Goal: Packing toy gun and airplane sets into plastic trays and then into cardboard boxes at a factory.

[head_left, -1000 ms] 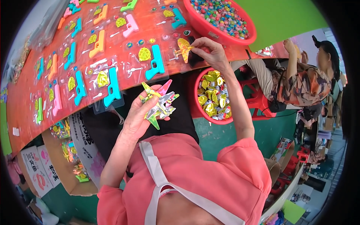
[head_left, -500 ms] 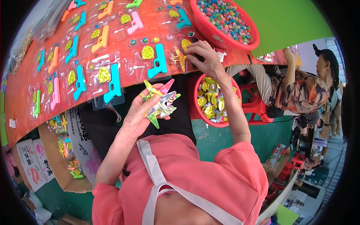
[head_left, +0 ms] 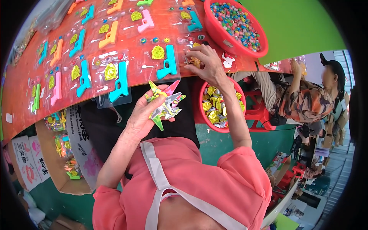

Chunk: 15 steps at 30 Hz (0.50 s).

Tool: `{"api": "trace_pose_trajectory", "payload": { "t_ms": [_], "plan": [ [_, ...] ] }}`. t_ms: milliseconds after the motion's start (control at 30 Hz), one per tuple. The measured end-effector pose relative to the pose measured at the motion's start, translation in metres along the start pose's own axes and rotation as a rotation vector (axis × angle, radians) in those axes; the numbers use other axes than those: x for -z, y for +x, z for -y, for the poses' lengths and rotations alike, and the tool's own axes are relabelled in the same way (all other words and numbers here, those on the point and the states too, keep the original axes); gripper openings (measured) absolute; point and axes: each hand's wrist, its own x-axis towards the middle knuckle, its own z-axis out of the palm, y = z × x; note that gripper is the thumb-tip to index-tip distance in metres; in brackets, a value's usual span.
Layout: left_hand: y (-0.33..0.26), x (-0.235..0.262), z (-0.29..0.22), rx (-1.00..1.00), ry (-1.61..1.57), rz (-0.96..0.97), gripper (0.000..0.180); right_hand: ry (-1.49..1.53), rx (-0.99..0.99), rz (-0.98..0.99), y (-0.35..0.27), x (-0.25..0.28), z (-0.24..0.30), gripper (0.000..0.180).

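My left hand (head_left: 142,115) holds a small stack of camouflage-patterned toy planes (head_left: 167,106), with green, yellow and pink wings fanned out, in front of my lap. My right hand (head_left: 211,64) reaches over a clear plastic tray on the table. Its thumb and fingers curl round an orange-yellow toy plane (head_left: 194,62) there, mostly covering it. Left of this stands another clear tray with a teal toy gun (head_left: 167,63), a yellow turtle-shaped piece (head_left: 157,52), a white spoon (head_left: 147,66) and small balls.
Rows of similar filled trays cover the red table (head_left: 132,78). A red basin of colourful balls (head_left: 209,21) stands at the far right. Beside my right forearm is a red tub of yellow foil-like pieces (head_left: 202,103). A cardboard box (head_left: 73,187) stands lower left; a person (head_left: 303,92) sits at right.
My right hand has moved left over the orange-yellow toy plane, and its fingers now close round it. My left hand keeps the stack almost still. The view has shifted slightly.
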Motion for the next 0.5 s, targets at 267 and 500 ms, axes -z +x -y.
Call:
{"api": "trace_pose_trajectory", "payload": {
  "t_ms": [267, 500],
  "plan": [
    [0.007, -0.001, -0.008, -0.034, -0.008, 0.023, 0.049, 0.070, -0.068, -0.177, -0.008, -0.006, 0.008, 0.019],
    [0.008, 0.001, -0.020, -0.077, -0.096, 0.038, 0.064, 0.399, -0.091, -0.145, 0.009, 0.023, 0.077, 0.013]
  ]
}}
